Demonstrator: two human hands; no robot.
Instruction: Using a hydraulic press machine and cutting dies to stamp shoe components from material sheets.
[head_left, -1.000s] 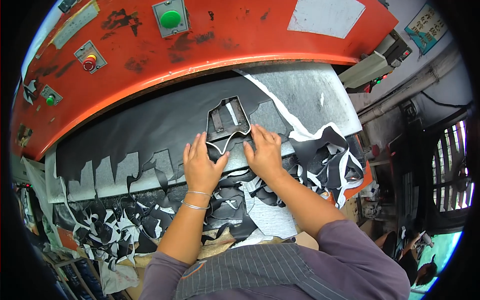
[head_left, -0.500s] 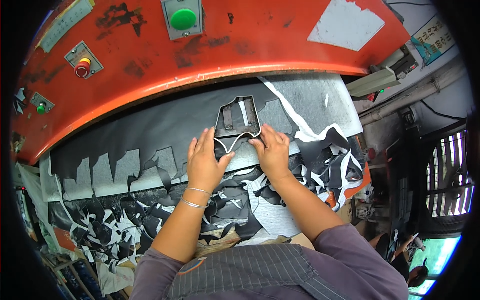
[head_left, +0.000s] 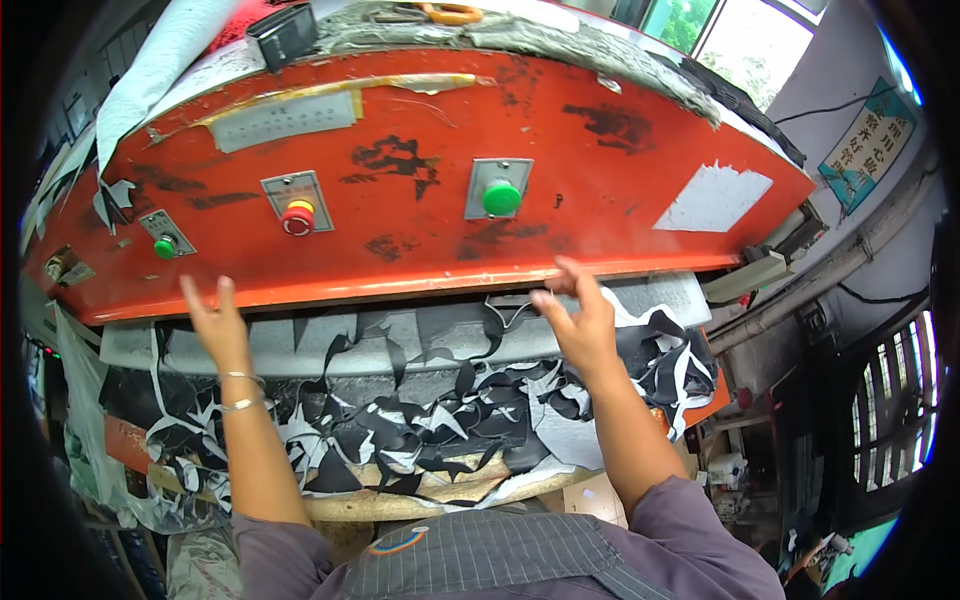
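My left hand (head_left: 218, 328) is raised with its fingers spread, holding nothing, before the lower left part of the red press head (head_left: 420, 235). My right hand (head_left: 582, 322) is up too, fingers apart and nothing in them, near the press head's lower edge. Just left of it, the metal cutting die (head_left: 513, 312) shows only its curved front edge; the rest is hidden under the press head. It lies on the black sheet material (head_left: 437, 320), over a pale cutting board (head_left: 130, 345).
Along the press front sit a large green button (head_left: 501, 198), a red stop button (head_left: 297, 218) and a small green button (head_left: 166, 246). Black and white offcuts (head_left: 440, 420) heap along the near side. A metal pipe (head_left: 830, 250) runs along the right wall.
Both hands have let go of the cutting die and moved apart, the left one far to the left. The view has tipped up, showing more of the press and less of the die.
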